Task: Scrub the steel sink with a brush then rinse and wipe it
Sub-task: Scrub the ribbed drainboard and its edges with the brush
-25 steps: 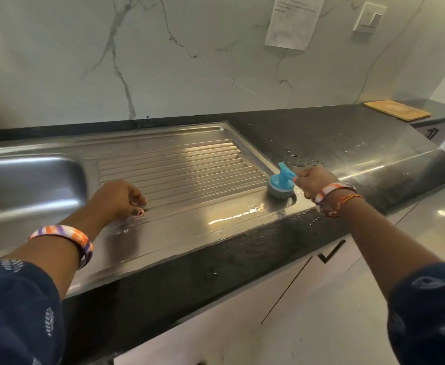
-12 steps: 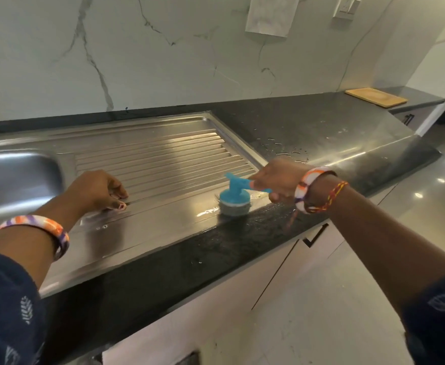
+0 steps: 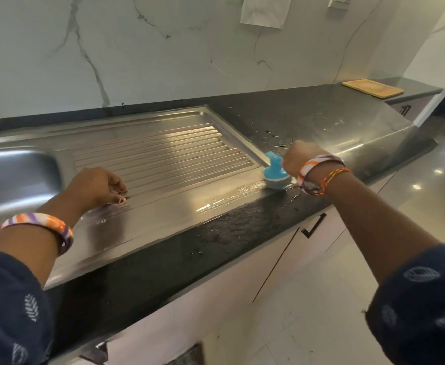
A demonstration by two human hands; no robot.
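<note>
Brush (image 3: 276, 173) now back at drainboard's (image 3: 163, 159) corner

1 head view; looks down, close, over the sink (image 3: 163, 159).
</note>
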